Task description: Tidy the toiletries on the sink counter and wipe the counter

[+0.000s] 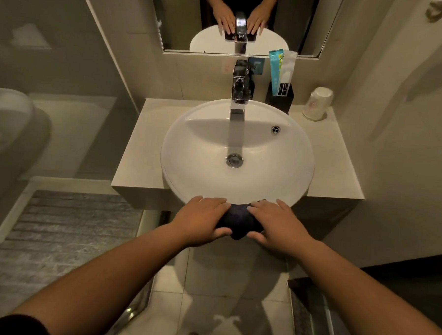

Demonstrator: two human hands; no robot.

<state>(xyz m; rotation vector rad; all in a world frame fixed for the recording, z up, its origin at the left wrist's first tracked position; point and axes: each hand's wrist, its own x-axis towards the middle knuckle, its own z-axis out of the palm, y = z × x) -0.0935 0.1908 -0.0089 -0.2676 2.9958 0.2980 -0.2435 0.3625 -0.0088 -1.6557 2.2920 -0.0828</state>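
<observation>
A dark cloth (239, 220) hangs over the near rim of the round white sink (198, 145). My left hand (201, 221) and my right hand (275, 225) both press on it from either side, thumbs hooked under its lower edge. The beige counter (139, 147) surrounds the basin. At the back right, a black holder (282, 97) carries a teal packet (276, 67) and a clear wrapped item (288, 65). A wrapped, upside-down cup (318, 103) stands beside it.
A chrome faucet (239, 91) rises behind the basin, below a mirror (286, 22). A glass partition (51, 107) lies to the left, a wall close on the right. A grey mat (65, 231) covers the floor at lower left.
</observation>
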